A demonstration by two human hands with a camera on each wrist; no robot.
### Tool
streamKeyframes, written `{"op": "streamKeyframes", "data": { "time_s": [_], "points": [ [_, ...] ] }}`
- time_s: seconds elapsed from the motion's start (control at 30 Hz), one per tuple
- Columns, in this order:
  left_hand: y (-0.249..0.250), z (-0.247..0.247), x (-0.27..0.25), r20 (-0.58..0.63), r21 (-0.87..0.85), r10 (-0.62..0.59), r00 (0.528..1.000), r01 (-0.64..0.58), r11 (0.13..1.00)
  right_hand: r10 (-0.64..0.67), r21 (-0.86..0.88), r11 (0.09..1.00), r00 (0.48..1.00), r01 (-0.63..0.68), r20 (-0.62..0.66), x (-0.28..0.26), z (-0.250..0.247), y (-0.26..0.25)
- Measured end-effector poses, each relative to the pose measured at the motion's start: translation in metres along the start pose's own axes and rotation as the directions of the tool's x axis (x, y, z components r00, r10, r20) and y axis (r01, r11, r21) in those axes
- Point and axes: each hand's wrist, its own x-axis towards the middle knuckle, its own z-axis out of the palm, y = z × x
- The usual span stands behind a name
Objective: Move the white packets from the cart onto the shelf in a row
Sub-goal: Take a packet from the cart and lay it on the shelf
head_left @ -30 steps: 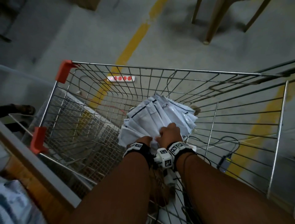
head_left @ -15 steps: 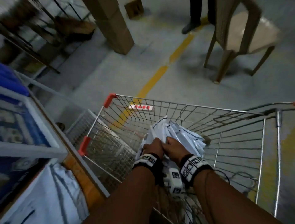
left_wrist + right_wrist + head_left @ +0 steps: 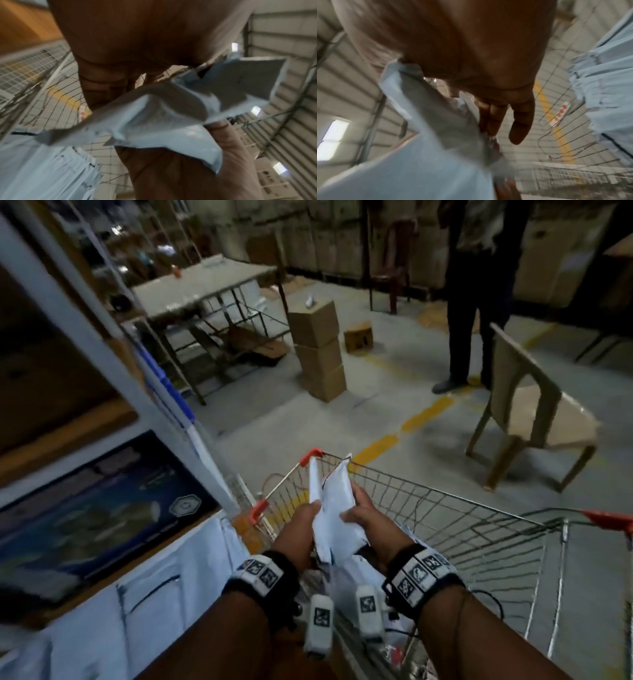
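Above wire-mesh cart (image 3: 479, 529), both hands pinch crumpled white packets (image 3: 334, 508).

White packets (image 3: 334, 508), red-cornered cart (image 3: 445, 498), seemingly yellow floor line (image 3: 404, 429)

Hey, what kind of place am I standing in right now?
Probably a warehouse or stockroom: stacked cardboard boxes on a concrete floor with a yellow line, metal shelving, and a wire cart.

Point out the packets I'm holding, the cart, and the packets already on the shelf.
held packets (image 3: 334, 508), head view, middle of the white bundle.
cart (image 3: 445, 495), head view, top rim wire.
shelf packets (image 3: 164, 594), head view, face of a white packet.
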Motion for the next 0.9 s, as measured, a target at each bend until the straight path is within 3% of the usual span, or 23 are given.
{"op": "streamKeyframes", "data": {
  "time_s": [0.27, 0.47, 0.6, 0.77, 0.9],
  "points": [
    [-0.012, -0.112, -0.097, -0.085, -0.151, 0.175, 0.981, -0.186, 0.971, -0.041, -0.245, 0.968, 0.996, 0.058, 0.075, -0.042, 0.151, 0.016],
    [-0.049, -0.256, -0.192, -0.324, 0.002, 0.22, 0.92, -0.231, 0.973, -0.086, -0.473, 0.858, 0.964, 0.199, 0.251, -0.067, 0.276, 0.069],
    [-0.087, -0.351, -0.258, -0.437, 0.09, 0.219, 0.872, -0.2, 0.976, -0.044, -0.672, 0.682, 0.934, 0.287, 0.355, -0.081, 0.36, 0.112],
    [-0.142, -0.457, -0.324, -0.57, 0.204, 0.188, 0.8, -0.083, 0.975, 0.047, -0.88, 0.399, 0.953, 0.257, 0.3, -0.101, 0.455, 0.17],
    [-0.175, -0.527, -0.368, -0.661, 0.341, 0.227, 0.715, 0.017, 0.94, 0.103, -0.93, 0.209, 0.939, 0.302, 0.328, -0.116, 0.519, 0.213]
  ]
}}
